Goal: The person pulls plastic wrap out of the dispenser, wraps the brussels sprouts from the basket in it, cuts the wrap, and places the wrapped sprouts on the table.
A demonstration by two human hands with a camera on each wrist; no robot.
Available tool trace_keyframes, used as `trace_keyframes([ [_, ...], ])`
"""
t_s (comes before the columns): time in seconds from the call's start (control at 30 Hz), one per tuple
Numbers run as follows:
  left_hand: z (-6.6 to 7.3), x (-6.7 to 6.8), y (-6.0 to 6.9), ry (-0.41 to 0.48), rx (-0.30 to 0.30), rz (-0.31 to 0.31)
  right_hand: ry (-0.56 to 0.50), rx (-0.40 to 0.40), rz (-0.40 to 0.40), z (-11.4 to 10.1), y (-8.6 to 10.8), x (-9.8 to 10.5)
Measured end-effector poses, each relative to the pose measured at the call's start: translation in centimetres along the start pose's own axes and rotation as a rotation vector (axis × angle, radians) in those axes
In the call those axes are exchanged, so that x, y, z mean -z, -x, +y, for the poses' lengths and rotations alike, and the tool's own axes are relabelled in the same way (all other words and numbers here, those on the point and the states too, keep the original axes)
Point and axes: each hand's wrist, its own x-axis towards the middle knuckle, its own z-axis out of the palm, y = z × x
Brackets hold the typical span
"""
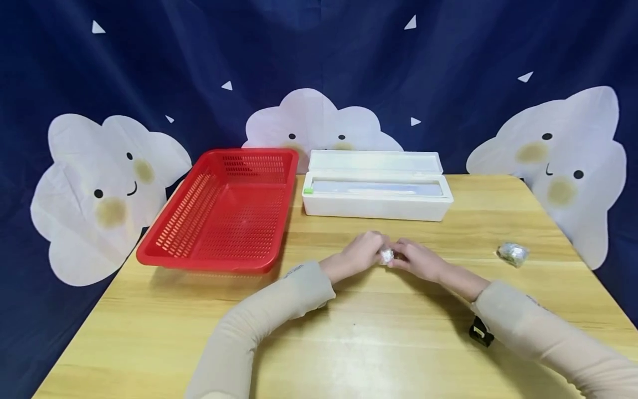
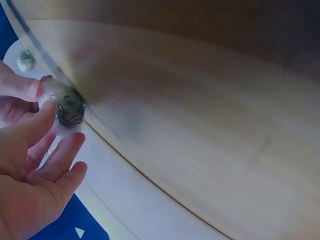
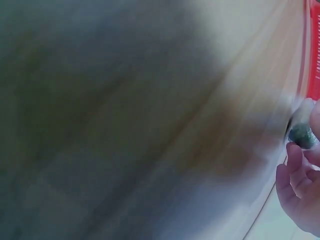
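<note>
A small dark green lump wrapped in clear plastic film [image 1: 386, 255] is between my two hands, low over the middle of the table. My left hand [image 1: 361, 252] pinches it from the left, and my right hand [image 1: 418, 260] grips its right side. In the left wrist view, the wrapped lump [image 2: 70, 110] shows dark through crinkled, shiny film, with thumb and fingertips about it. At the right edge of the right wrist view, part of the lump [image 3: 302, 136] shows among the fingers. A second film-wrapped lump [image 1: 513, 254] lies apart on the table to the right.
A red perforated plastic basket [image 1: 244, 260] stands at the back left of the wooden table [image 1: 349, 343]. Beside it is a long white box [image 1: 379, 208], lid raised, with clear film inside and a green piece at its left end. A dark blue cloud-patterned curtain [image 1: 359, 50] hangs behind.
</note>
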Motion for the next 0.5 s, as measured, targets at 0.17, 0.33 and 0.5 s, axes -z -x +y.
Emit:
trace_keyframes([
  [0.17, 0.1, -0.1, 0.3, -0.01, 0.039, 0.018, 0.271, 0.03, 0.049, -1.5, 0.5, -0.5],
  [0.33, 0.2, -0.3, 0.5, -0.082, 0.026, 0.03, 0.417, -0.024, 0.045, -2.8, 0.9, -1.2],
  [0.5, 0.0, 0.2, 0.1, -0.121, -0.002, -0.033, 0.404, -0.041, 0.029, -2.8, 0.6, -1.5],
])
